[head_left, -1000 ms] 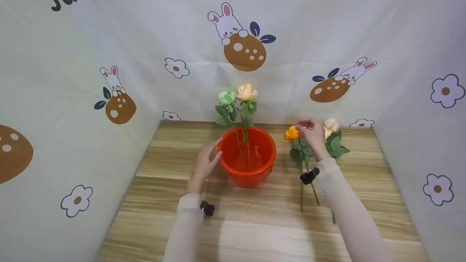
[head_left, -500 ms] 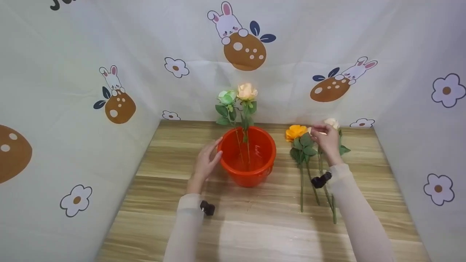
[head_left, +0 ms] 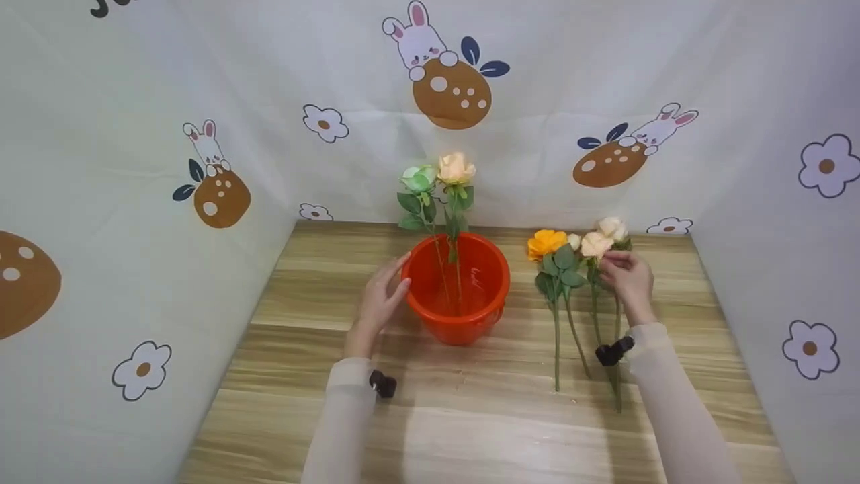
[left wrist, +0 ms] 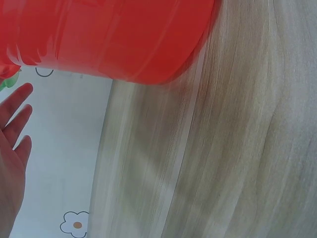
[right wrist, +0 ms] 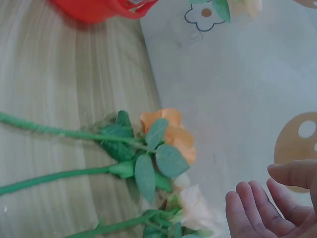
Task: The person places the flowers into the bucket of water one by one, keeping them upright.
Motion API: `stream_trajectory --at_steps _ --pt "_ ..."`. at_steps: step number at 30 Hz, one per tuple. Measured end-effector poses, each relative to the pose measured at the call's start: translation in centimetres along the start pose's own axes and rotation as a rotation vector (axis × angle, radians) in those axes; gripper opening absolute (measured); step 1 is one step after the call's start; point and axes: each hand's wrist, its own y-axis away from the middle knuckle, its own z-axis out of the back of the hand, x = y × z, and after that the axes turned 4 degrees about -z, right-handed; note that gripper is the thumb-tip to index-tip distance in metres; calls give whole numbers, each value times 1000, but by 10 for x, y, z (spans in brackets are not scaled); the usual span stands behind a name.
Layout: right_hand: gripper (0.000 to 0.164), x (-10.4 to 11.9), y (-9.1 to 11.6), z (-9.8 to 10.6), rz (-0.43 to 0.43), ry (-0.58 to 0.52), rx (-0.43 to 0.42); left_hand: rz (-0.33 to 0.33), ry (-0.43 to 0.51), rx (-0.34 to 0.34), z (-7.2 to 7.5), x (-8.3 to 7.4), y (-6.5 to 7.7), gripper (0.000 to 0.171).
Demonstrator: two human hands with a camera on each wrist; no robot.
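The red bucket (head_left: 457, 326) stands on the table with a green rose (head_left: 420, 179) and a peach rose (head_left: 456, 169) upright in it. My left hand (head_left: 381, 299) is at the bucket's left side, fingers extended, fingertips right at the rim. To the right lie an orange rose (head_left: 547, 245) and several pale roses, stems toward me. Over these my right hand (head_left: 630, 279) hovers with its fingertips beside a pale peach rose (head_left: 596, 245). In the right wrist view, the right hand's thumb and fingers (right wrist: 262, 208) are loosely bent and apart, with nothing between them.
Another cream rose (head_left: 613, 228) lies behind the peach one, close to the back wall. White cloth walls (head_left: 537, 134) printed with rabbits and flowers enclose the wood-grain table (head_left: 470, 417) at the back and both sides.
My right hand has moved from over the orange rose rightward and toward me, to the pale roses, uncovering the orange bloom. The left hand and bucket have stayed put.
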Motion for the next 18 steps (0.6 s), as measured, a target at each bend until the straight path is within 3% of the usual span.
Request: stream_trajectory --at_steps 4,12,18 --pt "16 -11 -1 11 -11 -13 -14 9 -5 2 1 -2 0 49" --pt "29 -32 -2 30 -33 42 -43 28 -39 7 1 -4 1 49" --pt "13 -47 0 42 -62 -16 -41 24 -33 7 1 -3 2 48"
